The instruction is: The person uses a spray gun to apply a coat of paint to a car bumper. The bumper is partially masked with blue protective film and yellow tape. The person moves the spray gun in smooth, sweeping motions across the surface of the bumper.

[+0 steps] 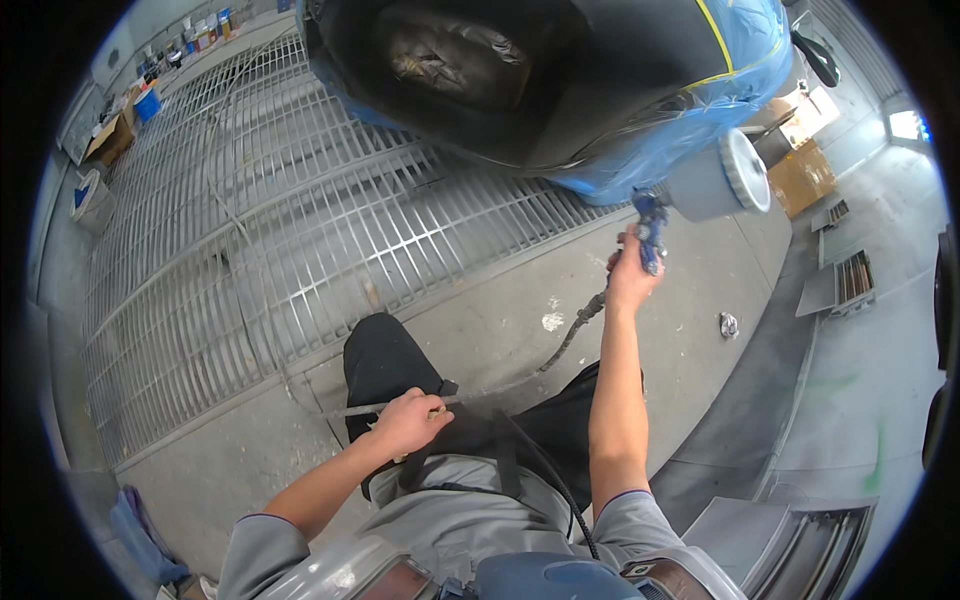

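While the right hand (pixel 632 280) grips a blue spray gun (pixel 650 222) by its handle, the left hand (pixel 408 424) is closed around the hose (pixel 574 333) above the person's lap. The gun is held out ahead and to the right, near blue film (pixel 650 145) edging a large dark panel (pixel 600 75); its pale cup (pixel 700 187) points sideways. Metal floor grating (pixel 230 240) spreads leftward, bordering grey floor (pixel 480 325).

0 readable texts, labels, numbers or signs. Containers (pixel 205 38) at far upper left: too small to read. Cardboard box (pixel 803 178) at right and spray gun (pixel 651 225): nothing legible either.
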Demonstrator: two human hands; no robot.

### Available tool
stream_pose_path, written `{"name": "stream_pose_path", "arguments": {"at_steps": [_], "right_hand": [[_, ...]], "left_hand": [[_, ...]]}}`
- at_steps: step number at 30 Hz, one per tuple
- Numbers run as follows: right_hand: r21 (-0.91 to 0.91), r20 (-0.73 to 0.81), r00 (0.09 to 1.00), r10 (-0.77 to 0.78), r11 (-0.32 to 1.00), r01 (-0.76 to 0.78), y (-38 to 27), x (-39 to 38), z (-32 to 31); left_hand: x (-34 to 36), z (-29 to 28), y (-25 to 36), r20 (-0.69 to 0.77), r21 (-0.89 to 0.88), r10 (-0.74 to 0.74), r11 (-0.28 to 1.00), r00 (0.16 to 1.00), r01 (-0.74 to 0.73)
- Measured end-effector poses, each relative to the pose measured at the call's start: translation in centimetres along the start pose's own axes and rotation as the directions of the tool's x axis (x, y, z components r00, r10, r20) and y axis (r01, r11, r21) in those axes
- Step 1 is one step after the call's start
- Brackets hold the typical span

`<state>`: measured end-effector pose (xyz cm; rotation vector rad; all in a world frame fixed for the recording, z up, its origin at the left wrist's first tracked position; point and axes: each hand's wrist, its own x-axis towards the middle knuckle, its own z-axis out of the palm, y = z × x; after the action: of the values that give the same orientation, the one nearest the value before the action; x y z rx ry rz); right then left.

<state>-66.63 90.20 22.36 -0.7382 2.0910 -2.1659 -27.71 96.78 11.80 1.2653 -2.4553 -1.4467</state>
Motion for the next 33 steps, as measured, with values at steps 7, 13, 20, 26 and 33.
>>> {"name": "stream_pose_path", "arguments": {"at_steps": [7, 13, 20, 26, 33], "right_hand": [[0.047, 0.397, 0.917, -0.026, 0.999, 0.008, -6.3, -4.8, 5.4], [0.082, 0.352, 0.934, -0.065, 0.996, 0.038, -6.8, -1.9, 4.8], [0.071, -0.116, 0.991, -0.067, 0.995, 0.076, -6.5, 2.2, -0.1], [0.031, 0.207, 0.974, -0.094, 0.995, 0.09, -8.9, -0.9, 3.2], [0.16, 0.406, 0.907, -0.114, 0.986, 0.052, -12.7, -2.7, 6.4]], "left_hand": [[0.0, -0.1, 0.7, 0.019, -0.009, 0.046, 0.999, 0.999, -0.046], [-0.1, -0.5, 0.7, 0.053, -0.006, 0.046, 0.999, 0.998, -0.046], [0.0, -0.5, 0.3, 0.022, -0.031, 0.065, 0.997, 0.998, -0.064], [0.5, -0.2, 0.4, 0.034, -0.024, 0.127, 0.992, 0.991, -0.126], [0.3, -0.6, 0.9, 0.076, -0.014, 0.105, 0.994, 0.992, -0.104]]}}
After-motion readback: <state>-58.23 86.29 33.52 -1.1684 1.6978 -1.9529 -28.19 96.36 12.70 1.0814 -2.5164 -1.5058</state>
